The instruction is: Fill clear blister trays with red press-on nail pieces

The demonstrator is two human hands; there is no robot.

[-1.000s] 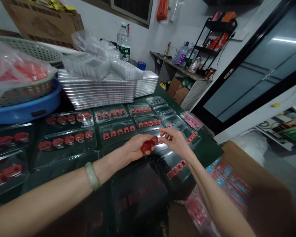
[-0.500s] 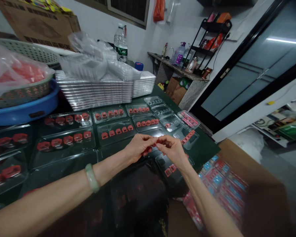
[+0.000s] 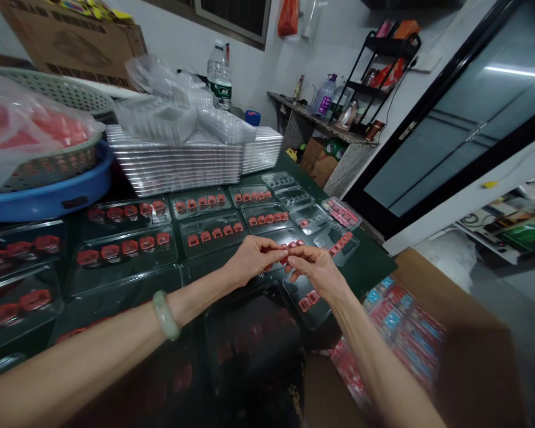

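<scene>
Red piece (image 3: 284, 260) mostly hidden; I can't read its direction or long axis. Left hand (image 3: 259, 259) and right hand (image 3: 312, 265) pinch it, forearms angled inward.

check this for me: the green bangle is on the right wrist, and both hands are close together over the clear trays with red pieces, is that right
Not quite: the head view shows the green bangle on the wrist of the left hand. That hand and the right hand are close together over the clear trays with red pieces.
</scene>
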